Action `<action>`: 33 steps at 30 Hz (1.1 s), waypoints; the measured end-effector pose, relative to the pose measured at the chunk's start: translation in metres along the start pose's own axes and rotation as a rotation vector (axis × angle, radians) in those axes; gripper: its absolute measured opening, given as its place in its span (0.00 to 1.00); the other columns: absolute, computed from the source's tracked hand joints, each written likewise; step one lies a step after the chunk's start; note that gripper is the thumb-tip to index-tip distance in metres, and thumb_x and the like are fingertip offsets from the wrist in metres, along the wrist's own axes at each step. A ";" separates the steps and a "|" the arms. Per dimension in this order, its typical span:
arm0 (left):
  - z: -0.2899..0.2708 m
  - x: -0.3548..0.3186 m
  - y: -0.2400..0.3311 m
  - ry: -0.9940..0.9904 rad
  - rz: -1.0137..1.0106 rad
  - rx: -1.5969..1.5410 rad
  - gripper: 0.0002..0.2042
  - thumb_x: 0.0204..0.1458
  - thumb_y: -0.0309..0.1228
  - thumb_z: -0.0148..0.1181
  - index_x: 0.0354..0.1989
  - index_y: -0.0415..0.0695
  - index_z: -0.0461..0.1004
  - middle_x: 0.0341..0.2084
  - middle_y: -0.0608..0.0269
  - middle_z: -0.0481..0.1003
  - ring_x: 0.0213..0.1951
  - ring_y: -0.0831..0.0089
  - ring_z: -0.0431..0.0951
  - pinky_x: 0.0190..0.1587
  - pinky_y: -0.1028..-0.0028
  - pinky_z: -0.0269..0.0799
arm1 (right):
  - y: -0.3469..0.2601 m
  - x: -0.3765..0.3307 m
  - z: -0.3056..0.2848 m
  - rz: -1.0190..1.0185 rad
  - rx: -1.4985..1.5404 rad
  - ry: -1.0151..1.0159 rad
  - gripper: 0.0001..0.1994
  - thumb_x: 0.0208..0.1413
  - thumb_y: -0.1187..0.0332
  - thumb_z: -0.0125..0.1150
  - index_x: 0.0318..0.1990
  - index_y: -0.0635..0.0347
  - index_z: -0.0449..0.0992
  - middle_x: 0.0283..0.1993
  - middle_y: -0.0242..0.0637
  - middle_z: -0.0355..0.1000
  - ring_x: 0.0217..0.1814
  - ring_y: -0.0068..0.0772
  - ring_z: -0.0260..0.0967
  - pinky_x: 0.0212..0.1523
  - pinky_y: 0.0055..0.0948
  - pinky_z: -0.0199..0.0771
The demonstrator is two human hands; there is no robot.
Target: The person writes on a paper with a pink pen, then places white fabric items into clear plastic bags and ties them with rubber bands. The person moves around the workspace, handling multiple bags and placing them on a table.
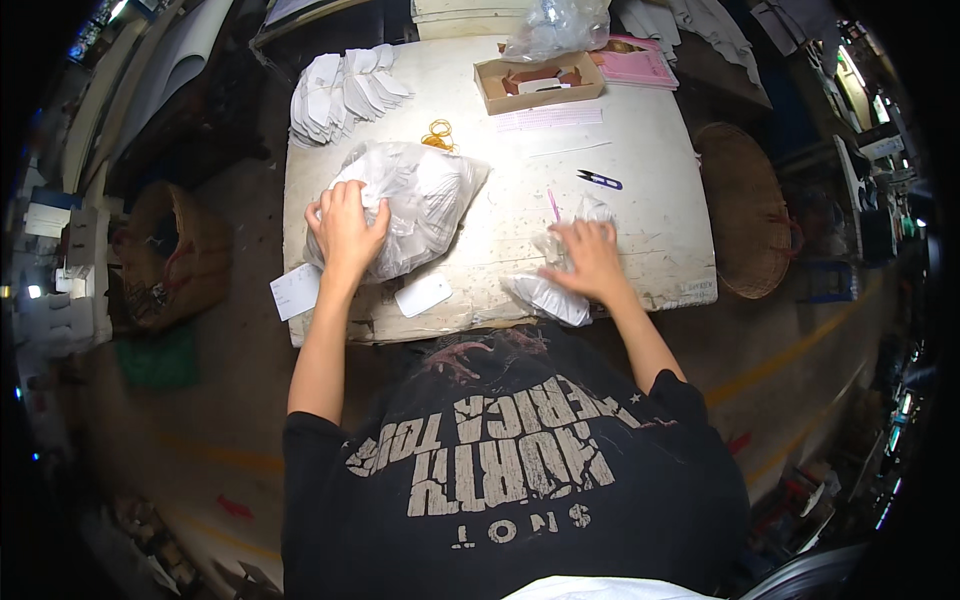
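A large clear plastic bag [430,205] full of white pieces lies left of centre on the worktable. My left hand [345,230] grips its near left side, with fingers and thumb curled into the plastic. Farther right, my right hand [590,262] is closed over a smaller white bundle [552,300] that looks wrapped in thin plastic. The bundle's middle is hidden under the palm, and the fingers are slightly blurred. Two white tags, a plain one [424,296] and one with writing [296,292], lie near the table's front edge. Purple-handled thread snips [600,180] rest beyond my right hand.
Stacked white cut pieces [345,95] lie at the far left, near yellow rubber bands [439,135]. An open cardboard box [540,85] and pink packets [640,65] stand at the back of the worktable [660,200]. Wicker baskets [745,210] flank the table.
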State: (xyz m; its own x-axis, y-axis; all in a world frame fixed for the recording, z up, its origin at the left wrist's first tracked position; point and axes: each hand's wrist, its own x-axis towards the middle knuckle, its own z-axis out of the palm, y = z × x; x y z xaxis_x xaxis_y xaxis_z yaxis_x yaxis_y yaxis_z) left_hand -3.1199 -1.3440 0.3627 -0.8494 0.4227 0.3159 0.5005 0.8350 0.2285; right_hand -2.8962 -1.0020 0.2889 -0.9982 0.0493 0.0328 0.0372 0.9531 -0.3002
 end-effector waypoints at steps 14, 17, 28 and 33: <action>-0.169 -0.078 -0.074 0.661 -0.442 -0.908 0.12 0.43 0.24 0.68 0.26 0.42 0.67 0.25 0.70 0.68 0.29 0.78 0.67 0.36 0.76 0.64 | -0.045 0.026 -0.041 0.131 0.499 0.381 0.11 0.51 0.74 0.67 0.26 0.65 0.68 0.30 0.44 0.63 0.29 0.45 0.64 0.31 0.38 0.64; -0.222 -0.151 -0.107 0.848 -0.572 -0.846 0.12 0.41 0.22 0.65 0.24 0.43 0.64 0.23 0.71 0.65 0.29 0.80 0.63 0.35 0.77 0.61 | -0.100 0.062 -0.056 -0.020 0.601 0.270 0.12 0.48 0.74 0.66 0.24 0.67 0.66 0.27 0.43 0.59 0.27 0.40 0.61 0.30 0.36 0.61; -0.181 -0.476 -0.229 0.089 -1.297 0.030 0.17 0.35 0.33 0.71 0.34 0.37 0.80 0.30 0.44 0.82 0.32 0.54 0.83 0.39 0.62 0.75 | -0.541 0.142 -0.114 -1.370 0.885 -0.302 0.17 0.46 0.71 0.69 0.46 0.59 0.75 0.44 0.47 0.72 0.35 0.47 0.76 0.34 0.40 0.78; -0.138 -0.597 -0.266 -0.303 -1.594 -0.047 0.17 0.35 0.33 0.71 0.34 0.37 0.80 0.30 0.44 0.82 0.32 0.53 0.83 0.39 0.61 0.76 | -0.741 0.110 -0.144 -2.016 1.166 -0.274 0.29 0.51 0.65 0.66 0.64 0.43 0.69 0.42 0.49 0.73 0.24 0.49 0.76 0.21 0.38 0.76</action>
State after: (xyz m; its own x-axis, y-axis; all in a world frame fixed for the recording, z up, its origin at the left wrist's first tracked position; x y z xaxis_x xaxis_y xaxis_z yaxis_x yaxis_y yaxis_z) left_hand -2.7235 -1.8672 0.2405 -0.4803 -0.7596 -0.4384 -0.8731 0.4617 0.1566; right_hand -3.0270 -1.6604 0.6520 0.2818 -0.5020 0.8177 -0.5646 -0.7758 -0.2817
